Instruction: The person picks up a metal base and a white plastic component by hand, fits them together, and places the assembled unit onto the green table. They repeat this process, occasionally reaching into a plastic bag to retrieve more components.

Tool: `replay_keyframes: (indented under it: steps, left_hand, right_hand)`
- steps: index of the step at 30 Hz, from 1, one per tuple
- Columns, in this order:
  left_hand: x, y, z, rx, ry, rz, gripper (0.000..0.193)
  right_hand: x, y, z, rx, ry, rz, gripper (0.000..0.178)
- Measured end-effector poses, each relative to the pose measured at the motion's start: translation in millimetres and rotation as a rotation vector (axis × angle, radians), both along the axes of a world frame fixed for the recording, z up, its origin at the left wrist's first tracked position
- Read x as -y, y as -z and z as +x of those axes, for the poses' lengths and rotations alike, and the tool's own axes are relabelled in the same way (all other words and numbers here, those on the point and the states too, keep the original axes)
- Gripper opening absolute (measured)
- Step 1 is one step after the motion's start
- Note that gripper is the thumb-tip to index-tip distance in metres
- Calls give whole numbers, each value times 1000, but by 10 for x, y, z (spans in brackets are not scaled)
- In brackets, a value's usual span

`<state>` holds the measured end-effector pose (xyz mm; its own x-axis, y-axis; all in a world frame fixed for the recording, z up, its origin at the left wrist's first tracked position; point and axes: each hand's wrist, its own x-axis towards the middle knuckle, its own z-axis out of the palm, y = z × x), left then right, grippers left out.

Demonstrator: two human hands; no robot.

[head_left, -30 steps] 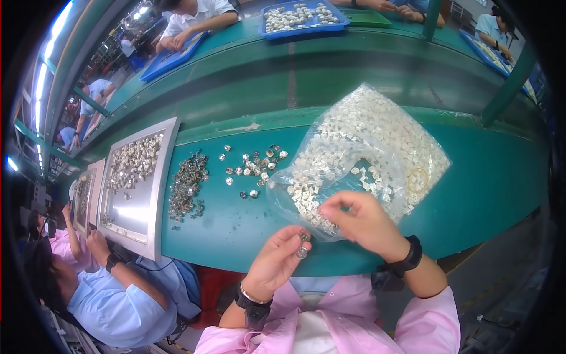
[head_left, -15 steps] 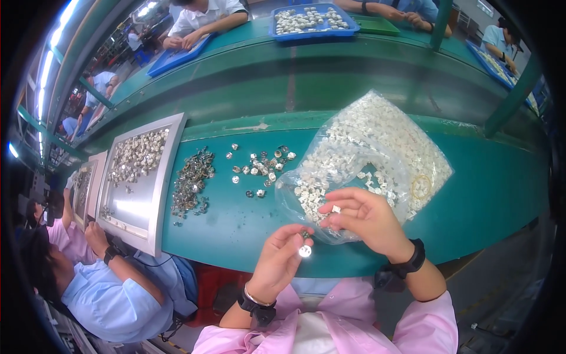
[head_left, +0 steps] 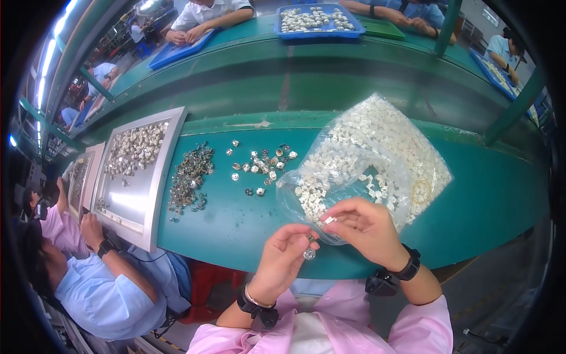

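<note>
My left hand (head_left: pixel 287 253) pinches small metal parts (head_left: pixel 310 253) between thumb and fingers, one of them a shiny round piece hanging at the fingertips. Just to its right, my right hand (head_left: pixel 368 229) holds a small white plastic piece (head_left: pixel 330 220) between thumb and forefinger. The two hands are close together but apart, over the table's near edge. Behind my right hand lies an open clear plastic bag (head_left: pixel 383 127) full of similar white pieces, some spilling toward its mouth.
On the green table (head_left: pixel 236 236), a pile of dark metal parts (head_left: pixel 191 177) and scattered assembled pieces (head_left: pixel 268 165) lie left of the bag. A framed tray (head_left: pixel 135 209) of parts stands farther left, beside a co-worker in blue (head_left: pixel 106 295). Blue trays (head_left: pixel 321 34) sit across the green partition.
My right hand has turned slightly and brought the white piece to its fingertips, nearer my left hand. The metal piece in my left hand has tilted, losing its bright glare.
</note>
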<state>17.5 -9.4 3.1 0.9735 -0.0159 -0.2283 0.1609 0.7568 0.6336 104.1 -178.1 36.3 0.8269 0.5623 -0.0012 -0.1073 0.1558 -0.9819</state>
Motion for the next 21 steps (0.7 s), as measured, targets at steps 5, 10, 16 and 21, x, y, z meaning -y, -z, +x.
replay_keyframes:
  steps: [5, 10, 16, 21]
  left_hand:
    - [3, -1, -6, -5, 2, 3, 18]
    - [11, -7, -10, -24, -1, -2, 18]
    - [25, -14, -13, 12, -15, 25, 19]
    - [88, 22, -50, 98, -86, 194, 21]
  right_hand:
    - [12, 58, 48, 213, -19, -50, 19]
    - [6, 84, 53, 351, 19, -69, 14]
    - [-60, 54, -19, 82, 89, 106, 19]
    - [-5, 21, 22, 588, -57, -85, 20]
